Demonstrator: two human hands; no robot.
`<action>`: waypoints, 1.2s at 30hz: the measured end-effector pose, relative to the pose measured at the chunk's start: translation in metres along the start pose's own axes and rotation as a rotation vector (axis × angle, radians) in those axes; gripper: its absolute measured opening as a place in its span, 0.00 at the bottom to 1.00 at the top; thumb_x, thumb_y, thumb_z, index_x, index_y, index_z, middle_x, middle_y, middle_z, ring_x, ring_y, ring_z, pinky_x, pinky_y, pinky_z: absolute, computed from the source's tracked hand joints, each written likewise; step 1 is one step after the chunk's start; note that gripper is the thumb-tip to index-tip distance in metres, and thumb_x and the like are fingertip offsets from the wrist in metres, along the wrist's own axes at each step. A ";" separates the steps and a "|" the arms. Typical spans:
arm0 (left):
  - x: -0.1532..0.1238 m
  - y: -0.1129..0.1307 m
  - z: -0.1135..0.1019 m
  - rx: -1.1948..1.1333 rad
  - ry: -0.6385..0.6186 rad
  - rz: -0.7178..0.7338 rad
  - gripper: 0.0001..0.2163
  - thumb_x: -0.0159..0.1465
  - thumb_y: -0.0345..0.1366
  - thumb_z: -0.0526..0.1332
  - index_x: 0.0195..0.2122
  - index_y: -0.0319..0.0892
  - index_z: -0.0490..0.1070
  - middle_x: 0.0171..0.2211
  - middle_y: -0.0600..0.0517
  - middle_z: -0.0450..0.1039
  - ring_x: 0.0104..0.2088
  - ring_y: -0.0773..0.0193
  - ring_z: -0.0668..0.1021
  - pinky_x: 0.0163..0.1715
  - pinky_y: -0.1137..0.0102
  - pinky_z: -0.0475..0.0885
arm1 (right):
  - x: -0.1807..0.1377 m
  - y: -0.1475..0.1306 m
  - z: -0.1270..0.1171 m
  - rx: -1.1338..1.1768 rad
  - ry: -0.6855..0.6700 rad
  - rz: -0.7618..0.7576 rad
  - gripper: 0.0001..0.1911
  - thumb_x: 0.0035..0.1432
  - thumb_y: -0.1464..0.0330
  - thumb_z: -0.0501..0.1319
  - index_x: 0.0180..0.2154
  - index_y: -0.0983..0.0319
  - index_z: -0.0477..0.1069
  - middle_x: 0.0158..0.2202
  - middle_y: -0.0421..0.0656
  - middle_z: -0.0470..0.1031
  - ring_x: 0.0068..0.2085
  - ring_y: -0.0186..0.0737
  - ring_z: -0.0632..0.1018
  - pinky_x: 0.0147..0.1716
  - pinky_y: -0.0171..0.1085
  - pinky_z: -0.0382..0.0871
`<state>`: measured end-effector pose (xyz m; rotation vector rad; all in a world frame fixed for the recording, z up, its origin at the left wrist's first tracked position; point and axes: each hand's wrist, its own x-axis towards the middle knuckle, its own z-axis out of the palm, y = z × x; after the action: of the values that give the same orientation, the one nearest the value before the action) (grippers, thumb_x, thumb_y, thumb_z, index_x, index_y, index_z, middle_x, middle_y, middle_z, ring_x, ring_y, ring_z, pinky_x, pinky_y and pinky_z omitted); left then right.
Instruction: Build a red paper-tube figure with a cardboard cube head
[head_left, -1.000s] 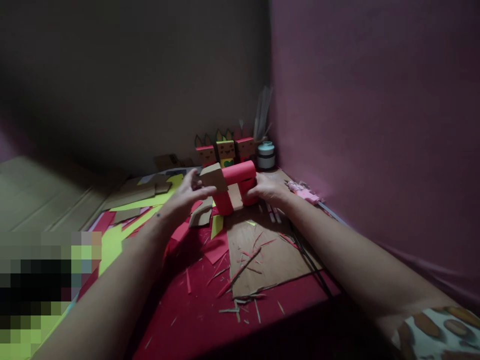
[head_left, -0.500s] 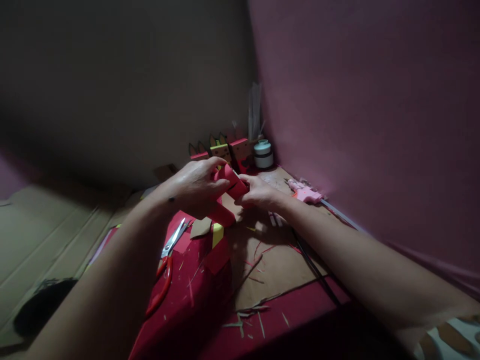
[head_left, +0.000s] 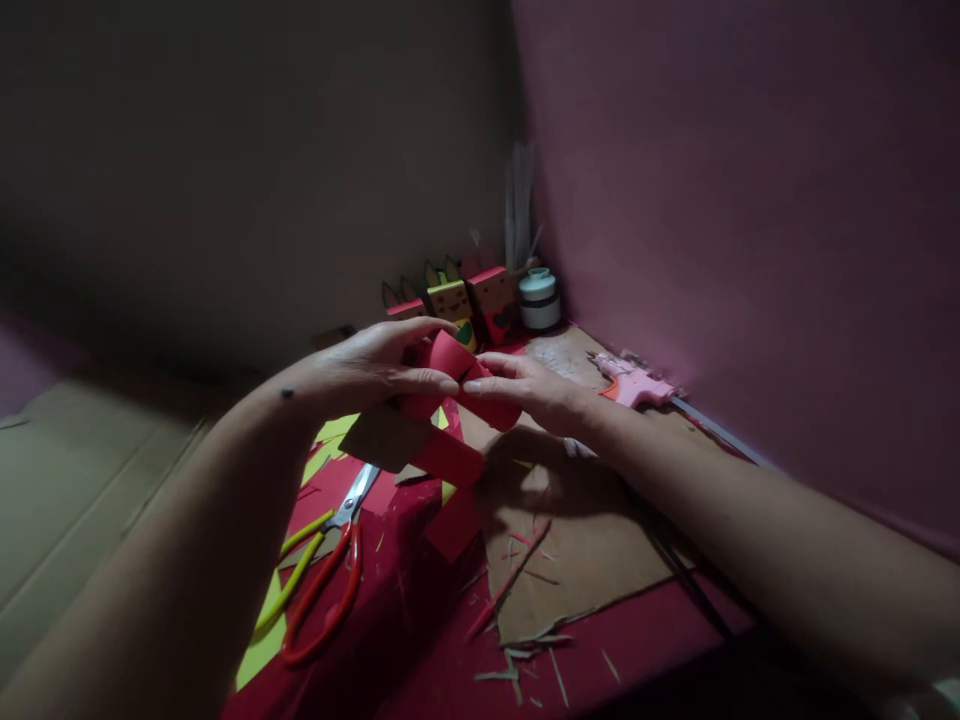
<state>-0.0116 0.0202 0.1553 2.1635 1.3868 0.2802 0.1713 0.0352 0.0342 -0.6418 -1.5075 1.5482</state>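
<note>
Both hands hold a bent red paper strip [head_left: 454,358] over the work surface. My left hand [head_left: 375,362] grips its left side, with the thumb on the front and the fingers curved over the top. My right hand [head_left: 529,385] pinches its right part between thumb and fingers, and the two thumbs come close together. Just below, a red and brown cardboard piece [head_left: 386,437] slants down to the right; I cannot tell whether it is joined to the strip. Red-handled scissors [head_left: 341,560] lie under my left forearm, beside a tool with yellow handles [head_left: 296,580].
Small box figures with ears [head_left: 450,300] stand at the back, next to a pale lidded jar [head_left: 540,300]. A pink glue gun [head_left: 637,385] lies by the pink wall. Paper scraps and cuttings litter a cardboard sheet [head_left: 592,560] and the red table cover [head_left: 405,600].
The strip has turned in my hands, and my left thumb now lies across its front. The view has shifted a little, showing the yellow handles and more of the brown cardboard piece.
</note>
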 end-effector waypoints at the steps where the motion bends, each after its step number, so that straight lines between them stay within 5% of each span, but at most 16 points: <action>1: 0.000 -0.001 -0.001 0.003 -0.007 0.005 0.35 0.53 0.50 0.68 0.61 0.42 0.67 0.47 0.46 0.78 0.45 0.52 0.78 0.38 0.66 0.73 | 0.000 0.000 0.002 0.002 0.000 -0.005 0.16 0.54 0.63 0.68 0.44 0.61 0.75 0.41 0.44 0.77 0.41 0.41 0.75 0.42 0.40 0.67; 24: 0.017 -0.012 -0.005 0.152 -0.019 0.050 0.33 0.53 0.57 0.66 0.55 0.42 0.73 0.37 0.48 0.78 0.35 0.54 0.78 0.30 0.65 0.71 | -0.002 -0.004 0.007 -0.115 0.102 0.012 0.13 0.58 0.60 0.64 0.41 0.63 0.75 0.35 0.40 0.75 0.35 0.37 0.73 0.35 0.35 0.65; 36: -0.003 -0.035 0.003 -0.116 0.011 0.012 0.32 0.56 0.53 0.69 0.61 0.49 0.70 0.49 0.46 0.80 0.45 0.49 0.80 0.36 0.65 0.76 | -0.003 0.001 -0.001 -0.099 -0.006 0.035 0.18 0.55 0.62 0.70 0.47 0.60 0.76 0.42 0.44 0.79 0.40 0.40 0.77 0.35 0.36 0.68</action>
<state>-0.0385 0.0270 0.1339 2.0791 1.3301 0.3684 0.1729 0.0332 0.0322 -0.7240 -1.5924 1.5100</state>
